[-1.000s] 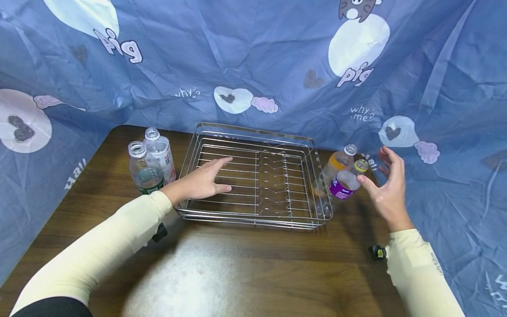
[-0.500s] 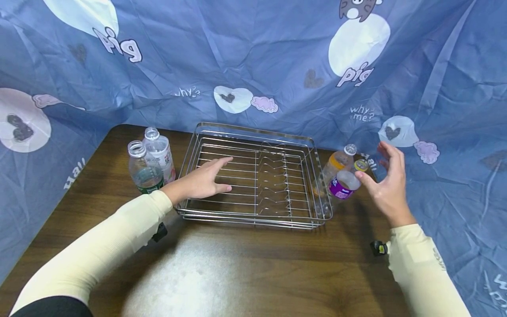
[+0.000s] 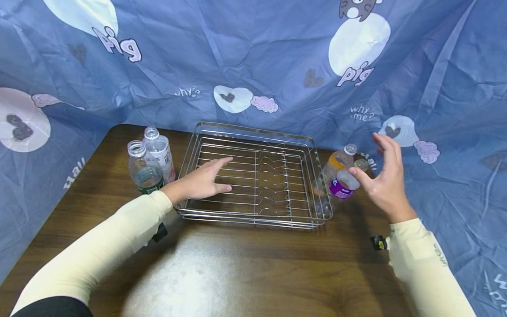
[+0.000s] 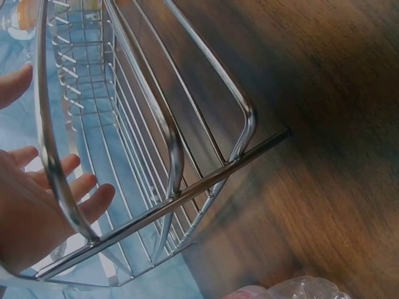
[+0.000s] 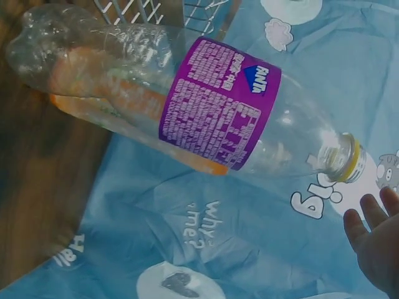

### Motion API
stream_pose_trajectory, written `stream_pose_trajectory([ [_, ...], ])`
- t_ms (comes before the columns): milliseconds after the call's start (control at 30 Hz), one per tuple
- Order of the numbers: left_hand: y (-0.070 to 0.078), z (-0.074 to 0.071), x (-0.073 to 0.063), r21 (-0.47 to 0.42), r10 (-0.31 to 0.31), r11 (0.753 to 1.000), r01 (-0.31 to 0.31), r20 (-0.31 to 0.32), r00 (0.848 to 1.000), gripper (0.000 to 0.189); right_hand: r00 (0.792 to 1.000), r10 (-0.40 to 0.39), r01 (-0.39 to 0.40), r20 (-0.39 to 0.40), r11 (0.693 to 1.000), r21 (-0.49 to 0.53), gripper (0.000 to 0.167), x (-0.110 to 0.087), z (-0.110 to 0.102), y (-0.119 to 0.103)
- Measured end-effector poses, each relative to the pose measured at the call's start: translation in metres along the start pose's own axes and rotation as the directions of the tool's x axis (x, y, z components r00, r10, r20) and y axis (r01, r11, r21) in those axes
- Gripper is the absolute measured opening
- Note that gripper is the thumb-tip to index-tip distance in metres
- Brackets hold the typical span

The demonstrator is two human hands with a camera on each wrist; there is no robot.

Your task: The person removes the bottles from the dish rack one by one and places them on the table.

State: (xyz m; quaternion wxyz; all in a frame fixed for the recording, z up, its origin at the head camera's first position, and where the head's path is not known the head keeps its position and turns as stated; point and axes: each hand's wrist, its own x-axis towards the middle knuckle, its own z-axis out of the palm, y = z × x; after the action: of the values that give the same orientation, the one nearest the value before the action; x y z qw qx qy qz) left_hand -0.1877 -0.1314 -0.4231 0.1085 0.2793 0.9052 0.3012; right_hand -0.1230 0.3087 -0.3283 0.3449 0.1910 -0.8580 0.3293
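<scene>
My left hand (image 3: 200, 180) hovers over the left side of a metal wire dish rack (image 4: 174, 196), its thumb apart from the straight fingers and nothing held. Beyond the rack's right end, my right hand (image 3: 386, 185) is spread, with the thumb close beside the neck of a clear plastic bottle with a purple label (image 3: 342, 188). In the right wrist view that bottle's uncapped neck, with a yellow ring (image 5: 354, 159), lies a short way from the fingertips. Behind it stands a bottle with an orange label (image 3: 336, 160), partly hidden.
Left of the rack stand a bottle with a green label (image 3: 145, 171) and a clear bottle with a white and pink label (image 3: 160, 152), both uncapped. The wooden table (image 3: 253, 273) runs back to a blue printed cloth (image 3: 253, 57) behind and at the sides.
The right hand has moved slightly left and up, its thumb now overlapping the purple-labelled bottle's neck in the head view. The left hand, rack and bottles have stayed put.
</scene>
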Motion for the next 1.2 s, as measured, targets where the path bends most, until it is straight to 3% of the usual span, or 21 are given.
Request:
stream_pose_trajectory([
  [433, -0.003, 0.001, -0.002, 0.005, -0.01, 1.0, 0.01, 0.003, 1.0, 0.09, 0.996, -0.083, 0.083, 0.018, 0.997, 0.002, 0.088, 0.013, 0.008, -0.017],
  [967, -0.001, -0.002, -0.005, 0.028, -0.021, 0.999, 0.021, -0.004, 1.0, 0.09, 0.983, -0.161, 0.157, 0.084, 0.986, 0.052, 0.087, 0.015, 0.032, -0.031],
  [1200, -0.001, -0.002, -0.005, 0.039, -0.013, 0.999, 0.013, -0.001, 1.0, 0.091, 0.981, -0.153, 0.148, 0.118, 0.988, 0.048, 0.095, 0.012, 0.043, -0.033],
])
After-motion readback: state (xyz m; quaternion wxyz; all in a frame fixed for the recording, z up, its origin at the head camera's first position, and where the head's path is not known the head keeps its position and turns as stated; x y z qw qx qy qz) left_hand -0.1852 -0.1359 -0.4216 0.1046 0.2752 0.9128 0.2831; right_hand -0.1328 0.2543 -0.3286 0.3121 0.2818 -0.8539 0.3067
